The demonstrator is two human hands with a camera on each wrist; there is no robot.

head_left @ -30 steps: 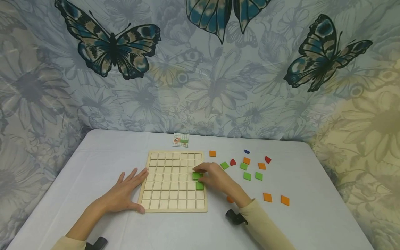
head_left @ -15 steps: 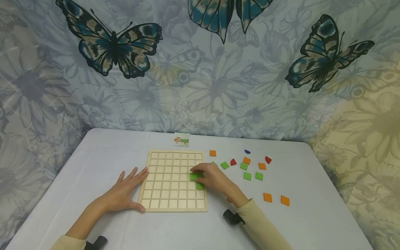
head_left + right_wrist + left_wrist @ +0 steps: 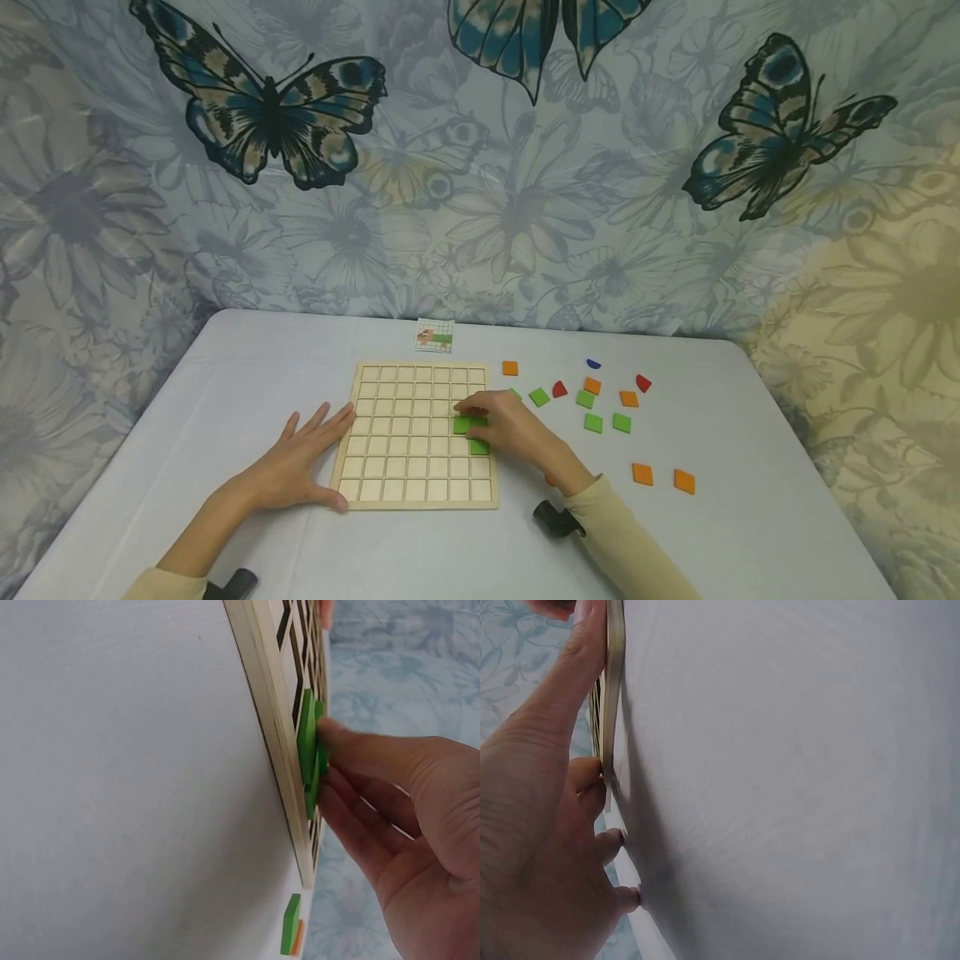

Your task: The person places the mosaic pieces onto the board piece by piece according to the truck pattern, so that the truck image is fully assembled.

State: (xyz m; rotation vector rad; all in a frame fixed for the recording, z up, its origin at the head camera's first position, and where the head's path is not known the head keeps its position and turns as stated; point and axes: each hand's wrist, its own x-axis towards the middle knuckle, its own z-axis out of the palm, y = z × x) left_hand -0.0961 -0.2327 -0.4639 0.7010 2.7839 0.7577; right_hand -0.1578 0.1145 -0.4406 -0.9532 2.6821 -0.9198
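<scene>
A wooden grid board (image 3: 405,446) lies on the white table. My left hand (image 3: 288,471) is spread at its left side, fingertips and thumb at the edge; the left wrist view shows the thumb along the frame (image 3: 615,667). Over the right part of the grid, my right hand (image 3: 517,425) pinches a green square tile (image 3: 461,426) between thumb and fingers. Just below it, another green tile (image 3: 479,447) sits in the rightmost column. From the right wrist, green tiles (image 3: 306,742) overlap near the thumb, and the fingers partly hide the held one.
Right of the board lie loose green squares (image 3: 593,423), orange squares (image 3: 642,474), red pieces (image 3: 559,389) and a blue piece (image 3: 593,364). A small pattern card (image 3: 434,336) is behind the board. A butterfly-print backdrop (image 3: 525,208) stands behind the table.
My right hand has shifted slightly left over the grid with the green tile, and a green piece beyond its knuckles has come into view. The left hand keeps its place.
</scene>
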